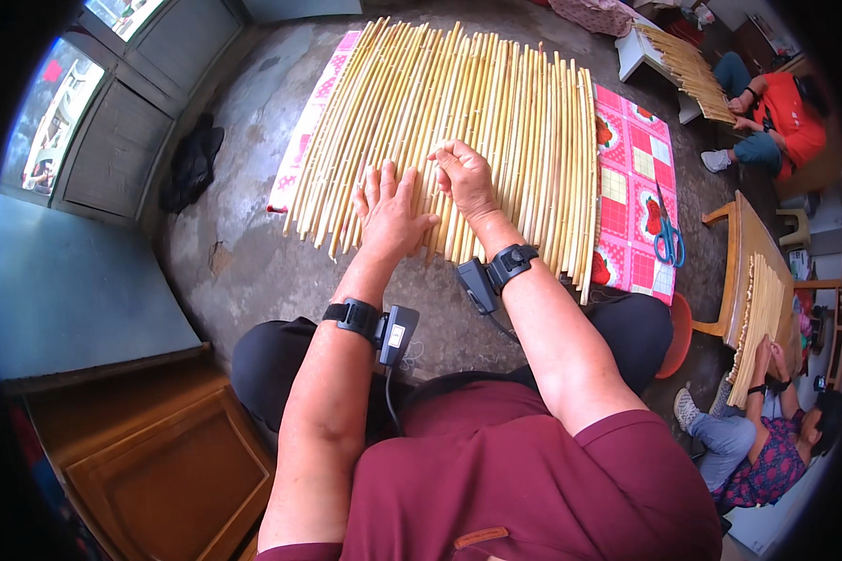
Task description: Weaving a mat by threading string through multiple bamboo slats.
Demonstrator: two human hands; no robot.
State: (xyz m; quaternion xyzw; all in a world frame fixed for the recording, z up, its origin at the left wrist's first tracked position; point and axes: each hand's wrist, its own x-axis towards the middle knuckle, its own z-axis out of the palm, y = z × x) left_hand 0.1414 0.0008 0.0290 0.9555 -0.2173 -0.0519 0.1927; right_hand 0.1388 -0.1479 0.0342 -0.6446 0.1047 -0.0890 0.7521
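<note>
A mat of thin yellow stalks (524, 140), laid side by side, covers most of a low table with a pink patterned cloth (632, 140). My left hand (386, 213) lies flat on the mat near its front edge, fingers spread. Just to its right, my right hand (465, 179) is closed in a pinch above the stalks. What its fingertips hold, if anything, is too small to make out. Blue-handled scissors (668, 241) rest on the cloth, right of the mat. Both my wrists carry black strapped devices.
A red basin (679, 335) stands on the floor beside my right knee. At right, two people work on stalk mats at a wooden table (741, 252) and a white table (640, 54). A wooden cabinet (168, 458) is at my left; a black heap (194, 164) lies on the floor.
</note>
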